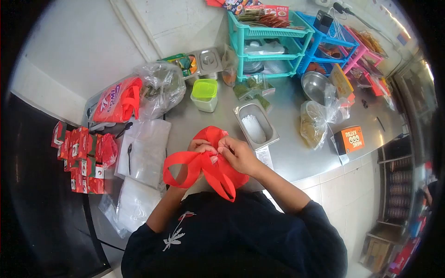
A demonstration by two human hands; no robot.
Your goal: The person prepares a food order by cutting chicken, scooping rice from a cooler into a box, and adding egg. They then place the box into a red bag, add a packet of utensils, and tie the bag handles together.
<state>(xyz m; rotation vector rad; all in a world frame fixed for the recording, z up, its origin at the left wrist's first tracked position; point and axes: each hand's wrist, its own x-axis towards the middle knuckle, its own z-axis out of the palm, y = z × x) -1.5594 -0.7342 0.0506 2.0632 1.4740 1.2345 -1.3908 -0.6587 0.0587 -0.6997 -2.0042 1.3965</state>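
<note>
A red cloth bag (pixel 237 178) with long loop handles is in front of my body, at the near edge of the metal counter. My left hand (pixel 202 146) is closed on the bag's gathered upper part, with one handle looping out to the left below it. From the right, my right hand (pixel 240 156) pinches the same gathered part, its fingertips close to those of my left hand. The bag's contents are hidden. Beyond my right hand stands a steel pan (pixel 256 124) holding something white, with a printed paper slip (pixel 264 157) beside it.
Clear plastic bags (pixel 144 150) and a black spoon (pixel 130 157) lie left, near stacked red boxes (pixel 79 150). A green-lidded container (pixel 204 95) stands behind. Teal shelves (pixel 273 58), a steel bowl (pixel 315 85), a knotted plastic bag (pixel 315 123) and an orange box (pixel 351 139) are at right.
</note>
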